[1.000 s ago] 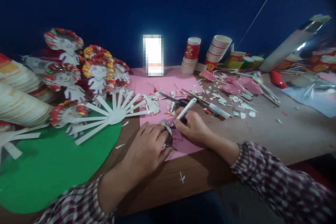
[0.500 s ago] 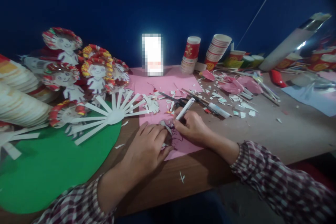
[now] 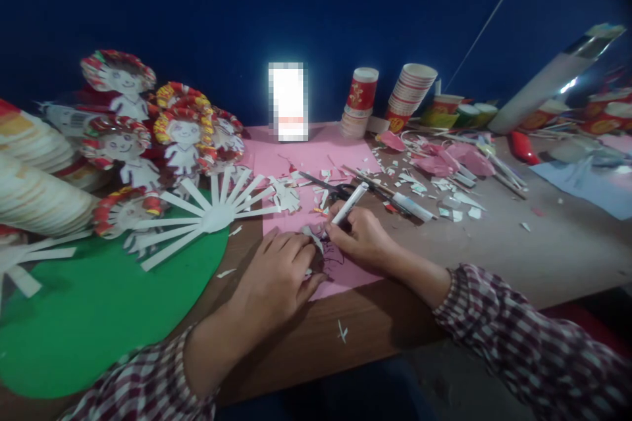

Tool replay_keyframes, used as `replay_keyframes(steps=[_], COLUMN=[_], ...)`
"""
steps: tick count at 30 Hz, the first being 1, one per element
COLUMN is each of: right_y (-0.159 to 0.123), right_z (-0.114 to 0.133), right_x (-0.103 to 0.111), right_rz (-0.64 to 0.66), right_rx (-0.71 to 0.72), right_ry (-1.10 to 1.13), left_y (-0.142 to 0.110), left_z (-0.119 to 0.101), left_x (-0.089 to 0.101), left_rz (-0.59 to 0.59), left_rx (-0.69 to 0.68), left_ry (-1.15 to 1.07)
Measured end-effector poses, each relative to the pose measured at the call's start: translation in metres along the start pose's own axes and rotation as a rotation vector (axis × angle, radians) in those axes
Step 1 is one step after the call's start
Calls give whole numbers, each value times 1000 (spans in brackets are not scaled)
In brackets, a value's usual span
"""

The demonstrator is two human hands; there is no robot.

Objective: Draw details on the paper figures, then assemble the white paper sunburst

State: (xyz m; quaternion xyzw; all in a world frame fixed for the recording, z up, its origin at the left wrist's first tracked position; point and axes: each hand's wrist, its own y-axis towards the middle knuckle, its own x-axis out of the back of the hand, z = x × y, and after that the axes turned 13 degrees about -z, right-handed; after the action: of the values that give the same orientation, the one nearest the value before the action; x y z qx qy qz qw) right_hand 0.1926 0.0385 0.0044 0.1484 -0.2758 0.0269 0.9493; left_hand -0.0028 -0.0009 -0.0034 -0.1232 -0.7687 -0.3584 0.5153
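My right hand point(image 3: 363, 237) is closed around a white marker pen point(image 3: 349, 204), tilted with its lower end down beside my left hand. Curled over a pale paper cutout point(image 3: 313, 237), my left hand point(image 3: 284, 270) keeps it against the pink paper point(image 3: 340, 286); most of the cutout is hidden under the fingers. Dark thin pen lines point(image 3: 336, 253) show on the pink paper between the hands. Just beyond the pen lie black scissors point(image 3: 336, 191). A white paper piece cut into strips point(image 3: 217, 217) fans out to the left.
Finished paper figures with ringed red and yellow hair point(image 3: 182, 135) crowd the left, over a green sheet point(image 3: 123, 316). Stacked paper cups point(image 3: 407, 99) stand at the back. Paper scraps point(image 3: 457, 200) and pens point(image 3: 412, 206) are scattered right. A bright blurred rectangle point(image 3: 288, 102) stands behind.
Both hands stay in nearly the same place. The marker pen has shifted very slightly, and the view has moved a little.
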Motion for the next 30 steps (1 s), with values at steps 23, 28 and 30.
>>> replay_keyframes(steps=[23, 28, 30], right_y=[-1, -1, -1], right_z=[7, 2, 2], right_x=[2, 0, 0], right_rz=[24, 0, -1], right_rx=[6, -31, -16], right_ry=[-60, -13, -29], left_y=[2, 2, 2], left_z=[-1, -1, -1], left_x=[3, 2, 2], left_rz=[26, 32, 36], left_rx=[24, 26, 30], left_ry=[1, -3, -6])
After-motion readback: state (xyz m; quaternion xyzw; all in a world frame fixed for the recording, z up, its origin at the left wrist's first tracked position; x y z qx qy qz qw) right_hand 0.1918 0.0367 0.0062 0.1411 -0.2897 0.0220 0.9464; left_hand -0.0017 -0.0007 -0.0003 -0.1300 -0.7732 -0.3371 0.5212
